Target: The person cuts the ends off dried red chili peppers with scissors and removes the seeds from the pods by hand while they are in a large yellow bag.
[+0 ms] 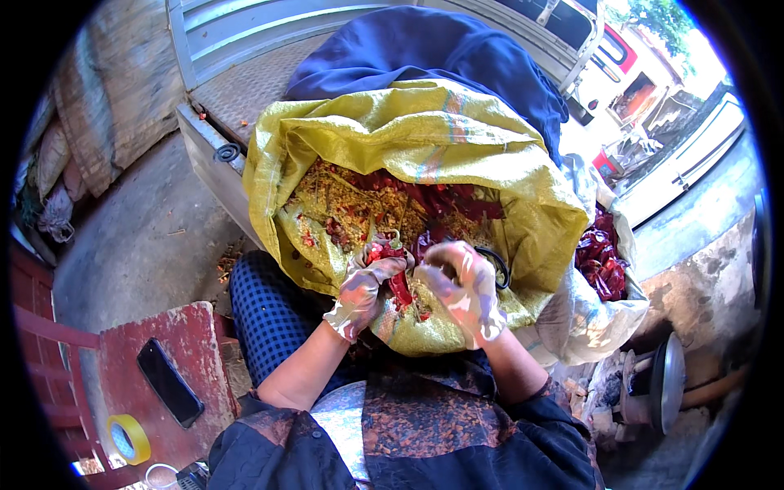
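Observation:
My left hand (365,290), in a patterned camouflage glove, is closed on a dried red chili pepper (399,287) at the near edge of a yellow woven sack (351,131). My right hand (472,290), gloved alike and blurred by motion, is just to its right with fingers curved and apart; nothing shows in them. Inside the sack lie yellow seeds (384,206) and dark red chili pieces (457,200). A black loop (500,268), perhaps a tool's handle, rests beside my right hand.
At right stands a white sack (572,322) of red chilies (603,257). Blue cloth (425,45) lies behind the yellow sack, by a metal truck bed (245,77). A worn red stool (122,327) at left bears a phone (170,382) and yellow tape (128,439). A round lidded pot (671,384) sits lower right.

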`<action>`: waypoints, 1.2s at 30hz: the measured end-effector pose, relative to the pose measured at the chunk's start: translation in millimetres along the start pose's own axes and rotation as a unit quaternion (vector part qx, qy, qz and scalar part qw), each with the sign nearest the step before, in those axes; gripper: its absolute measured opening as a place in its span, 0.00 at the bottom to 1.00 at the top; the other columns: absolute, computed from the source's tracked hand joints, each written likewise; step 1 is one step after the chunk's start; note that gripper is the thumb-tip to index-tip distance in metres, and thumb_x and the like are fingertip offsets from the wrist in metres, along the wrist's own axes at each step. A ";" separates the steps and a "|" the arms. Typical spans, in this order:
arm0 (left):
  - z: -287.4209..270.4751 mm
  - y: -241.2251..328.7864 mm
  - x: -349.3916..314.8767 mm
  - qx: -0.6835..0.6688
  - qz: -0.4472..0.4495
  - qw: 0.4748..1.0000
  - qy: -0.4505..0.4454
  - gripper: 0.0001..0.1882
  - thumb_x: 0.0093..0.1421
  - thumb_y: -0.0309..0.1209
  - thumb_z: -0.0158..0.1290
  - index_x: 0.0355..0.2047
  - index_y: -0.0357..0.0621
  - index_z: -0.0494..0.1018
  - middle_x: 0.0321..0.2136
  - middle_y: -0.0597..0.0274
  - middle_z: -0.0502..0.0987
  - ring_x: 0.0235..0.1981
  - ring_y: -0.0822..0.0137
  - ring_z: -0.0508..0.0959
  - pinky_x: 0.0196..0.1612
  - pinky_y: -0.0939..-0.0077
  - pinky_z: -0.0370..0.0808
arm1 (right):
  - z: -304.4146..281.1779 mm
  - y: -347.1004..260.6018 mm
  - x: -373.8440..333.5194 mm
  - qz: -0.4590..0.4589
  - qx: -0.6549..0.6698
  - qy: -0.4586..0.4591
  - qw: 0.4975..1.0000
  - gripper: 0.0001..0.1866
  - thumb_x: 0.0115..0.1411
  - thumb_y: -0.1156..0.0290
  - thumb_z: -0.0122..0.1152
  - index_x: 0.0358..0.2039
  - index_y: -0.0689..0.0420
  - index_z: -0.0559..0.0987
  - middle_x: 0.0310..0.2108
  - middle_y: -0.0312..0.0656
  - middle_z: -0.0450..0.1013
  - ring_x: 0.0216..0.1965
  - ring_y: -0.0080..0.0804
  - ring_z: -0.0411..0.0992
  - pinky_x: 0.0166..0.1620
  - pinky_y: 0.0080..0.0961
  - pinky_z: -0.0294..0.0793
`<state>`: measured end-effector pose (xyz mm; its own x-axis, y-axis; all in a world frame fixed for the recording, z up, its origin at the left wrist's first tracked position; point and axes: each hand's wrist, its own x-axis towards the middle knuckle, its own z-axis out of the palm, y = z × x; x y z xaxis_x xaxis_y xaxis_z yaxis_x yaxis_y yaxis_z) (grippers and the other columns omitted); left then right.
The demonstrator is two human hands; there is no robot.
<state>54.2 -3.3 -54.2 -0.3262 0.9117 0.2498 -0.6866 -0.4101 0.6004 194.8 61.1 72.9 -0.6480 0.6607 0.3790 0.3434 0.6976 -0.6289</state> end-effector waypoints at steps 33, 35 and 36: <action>29.9 26.2 4.0 -0.062 -0.162 0.983 -0.060 0.11 0.59 0.40 0.53 0.32 0.46 0.71 0.20 0.73 0.68 0.18 0.80 0.65 0.20 0.86 0.60 | 13.9 -5.1 9.5 -0.116 0.094 0.026 0.988 0.05 0.50 0.77 0.60 0.29 0.59 0.77 0.24 0.39 0.71 0.27 0.28 0.71 0.30 0.22 0.70; 33.5 27.3 0.2 -0.075 -0.187 0.979 -0.037 0.14 0.57 0.43 0.54 0.33 0.47 0.70 0.18 0.74 0.64 0.17 0.78 0.62 0.20 0.84 0.58 | 11.4 -3.5 12.9 -0.084 0.092 -0.015 0.992 0.04 0.52 0.76 0.59 0.30 0.59 0.77 0.23 0.38 0.71 0.25 0.27 0.71 0.29 0.21 0.69; 33.9 26.7 -1.2 -0.081 -0.200 0.976 -0.025 0.16 0.56 0.45 0.54 0.34 0.47 0.70 0.16 0.74 0.63 0.17 0.78 0.61 0.20 0.83 0.57 | 11.6 -3.6 14.0 -0.049 0.103 -0.036 0.993 0.04 0.53 0.75 0.59 0.30 0.60 0.77 0.22 0.38 0.71 0.24 0.26 0.70 0.29 0.21 0.69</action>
<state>58.3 -14.5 -12.8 0.0187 0.9981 0.0585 -0.8474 -0.0152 0.5307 176.6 64.7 72.6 -0.7208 0.5658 0.4005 0.1349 0.6813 -0.7195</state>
